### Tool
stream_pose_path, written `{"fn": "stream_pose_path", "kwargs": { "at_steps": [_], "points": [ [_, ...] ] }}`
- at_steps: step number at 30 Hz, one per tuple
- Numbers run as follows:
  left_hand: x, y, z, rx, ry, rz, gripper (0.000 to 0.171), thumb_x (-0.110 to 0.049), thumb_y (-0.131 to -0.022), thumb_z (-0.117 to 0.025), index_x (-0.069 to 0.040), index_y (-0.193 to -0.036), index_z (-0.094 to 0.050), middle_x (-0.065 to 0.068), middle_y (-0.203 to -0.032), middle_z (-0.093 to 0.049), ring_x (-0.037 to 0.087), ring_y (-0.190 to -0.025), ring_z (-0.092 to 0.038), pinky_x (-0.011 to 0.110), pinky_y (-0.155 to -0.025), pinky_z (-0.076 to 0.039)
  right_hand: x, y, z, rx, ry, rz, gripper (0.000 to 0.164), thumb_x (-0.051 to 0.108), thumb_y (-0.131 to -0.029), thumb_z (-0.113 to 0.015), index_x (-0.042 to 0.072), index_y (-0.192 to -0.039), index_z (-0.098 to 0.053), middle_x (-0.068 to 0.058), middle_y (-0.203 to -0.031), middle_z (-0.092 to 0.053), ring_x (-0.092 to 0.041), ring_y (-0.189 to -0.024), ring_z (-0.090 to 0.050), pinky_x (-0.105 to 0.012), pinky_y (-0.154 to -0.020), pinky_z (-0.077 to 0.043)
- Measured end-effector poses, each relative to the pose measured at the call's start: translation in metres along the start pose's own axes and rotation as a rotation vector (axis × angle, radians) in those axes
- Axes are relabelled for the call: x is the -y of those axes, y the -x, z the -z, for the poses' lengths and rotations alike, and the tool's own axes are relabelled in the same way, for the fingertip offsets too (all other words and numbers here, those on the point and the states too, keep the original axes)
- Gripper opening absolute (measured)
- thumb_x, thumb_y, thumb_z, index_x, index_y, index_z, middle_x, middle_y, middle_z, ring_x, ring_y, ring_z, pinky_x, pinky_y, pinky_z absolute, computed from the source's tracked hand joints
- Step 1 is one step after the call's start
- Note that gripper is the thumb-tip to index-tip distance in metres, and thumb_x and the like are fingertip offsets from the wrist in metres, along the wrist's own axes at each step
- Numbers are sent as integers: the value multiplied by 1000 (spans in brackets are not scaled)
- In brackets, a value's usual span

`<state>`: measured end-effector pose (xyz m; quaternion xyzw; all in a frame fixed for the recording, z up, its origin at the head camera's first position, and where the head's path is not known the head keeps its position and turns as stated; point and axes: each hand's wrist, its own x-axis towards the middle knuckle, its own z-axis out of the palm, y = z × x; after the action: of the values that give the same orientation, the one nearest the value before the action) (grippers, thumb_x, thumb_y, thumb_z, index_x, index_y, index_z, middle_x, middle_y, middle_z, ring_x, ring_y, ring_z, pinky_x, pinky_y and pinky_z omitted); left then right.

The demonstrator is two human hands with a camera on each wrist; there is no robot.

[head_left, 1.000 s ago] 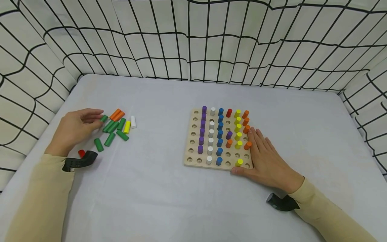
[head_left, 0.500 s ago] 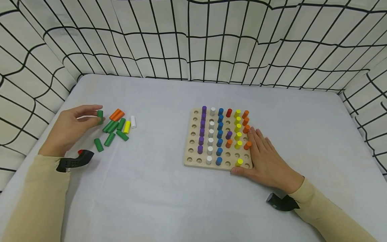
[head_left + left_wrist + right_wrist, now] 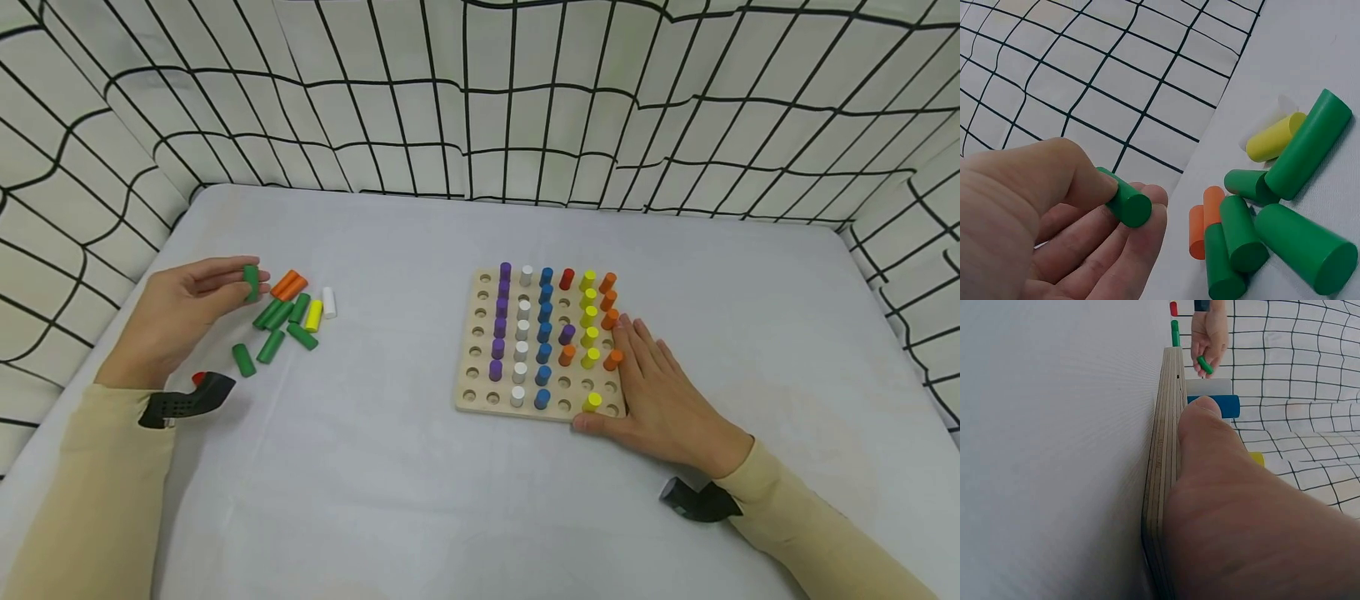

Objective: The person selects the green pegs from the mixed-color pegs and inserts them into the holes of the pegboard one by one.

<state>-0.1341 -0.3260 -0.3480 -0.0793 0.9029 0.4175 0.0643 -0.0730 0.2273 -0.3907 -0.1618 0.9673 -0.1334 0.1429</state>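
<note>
My left hand pinches a green peg between thumb and fingers, held above the cloth at the left. Just right of it lies a loose pile: several green pegs, orange pegs, one yellow peg and one white peg. The wooden pegboard carries columns of purple, white, blue, yellow and orange pegs, with one red peg near its far edge. Against the board's right side rests my right hand, fingers straight and thumb along the near edge. Its palm side is hidden.
A red peg lies partly hidden behind the black strap on the left wrist. White panels with a black grid rise behind and beside the white-covered table.
The left hand has drawn the green peg back from the pile, lifted it and turned it more upright between thumb and fingers. The right hand stays in place.
</note>
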Motion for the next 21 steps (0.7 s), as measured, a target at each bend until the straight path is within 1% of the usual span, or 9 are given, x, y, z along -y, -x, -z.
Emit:
{"fn": "stream_pose_path", "kwargs": {
  "at_steps": [4,8,10,12,15,16,18,21],
  "points": [
    [-7,-1,-3,4,50,-23,55,-40,-104,-60,-18,-153,-51,-30,-117,-68,-15,-104,-64,-1,-82,-47,-1,2,1,-8,-4,1,134,87,-80,-58,1,-165,0,-17,-176,2,-41,-164,-1,-66,-131,-10],
    [-11,0,-9,12,49,-27,52,-40,-104,-60,-25,-153,-50,-25,-121,-65,-12,-102,-66,0,-83,-48,-2,3,2,-9,-5,0,134,87,-80,-58,0,-165,-2,-18,-176,1,-42,-164,-1,-66,-131,-10],
    [-13,3,-11,27,31,-14,51,-43,-104,-59,-30,-153,-50,-24,-125,-62,-12,-106,-62,3,-85,-46,-2,2,2,-11,0,4,134,88,-81,-57,0,-165,-3,-18,-176,1,-42,-164,-2,-66,-131,-10],
    [-15,6,-13,45,32,-14,50,-44,-104,-59,-33,-152,-50,-21,-130,-62,-9,-110,-61,6,-86,-44,-2,2,2,-16,2,13,133,88,-81,-56,-1,-165,-3,-18,-176,0,-42,-164,-2,-66,-131,-11],
    [-21,8,-16,60,50,-61,49,-41,-105,-60,-30,-151,-52,-17,-133,-66,-6,-113,-62,9,-88,-45,-1,0,2,-25,8,22,134,90,-81,-54,-1,-165,-3,-18,-176,0,-42,-164,-3,-66,-131,-11],
    [-23,8,-17,59,56,-82,48,-40,-105,-60,-28,-151,-53,-16,-132,-68,-6,-112,-63,6,-88,-46,-1,0,2,-26,9,23,134,90,-81,-54,-1,-165,-3,-18,-176,0,-42,-164,-3,-66,-131,-11],
    [-29,7,-20,56,58,-111,47,-39,-105,-60,-27,-149,-55,-16,-127,-71,-7,-110,-66,4,-88,-47,-1,0,2,-27,9,21,134,90,-81,-54,-1,-165,-3,-19,-176,0,-42,-164,-2,-65,-131,-11],
    [-39,6,-26,50,83,-133,45,-39,-104,-61,-26,-147,-57,-17,-124,-73,-6,-110,-67,5,-88,-49,-3,0,0,-27,10,16,133,89,-81,-54,-2,-165,-3,-19,-176,0,-42,-164,-2,-65,-131,-10]
  ]
}}
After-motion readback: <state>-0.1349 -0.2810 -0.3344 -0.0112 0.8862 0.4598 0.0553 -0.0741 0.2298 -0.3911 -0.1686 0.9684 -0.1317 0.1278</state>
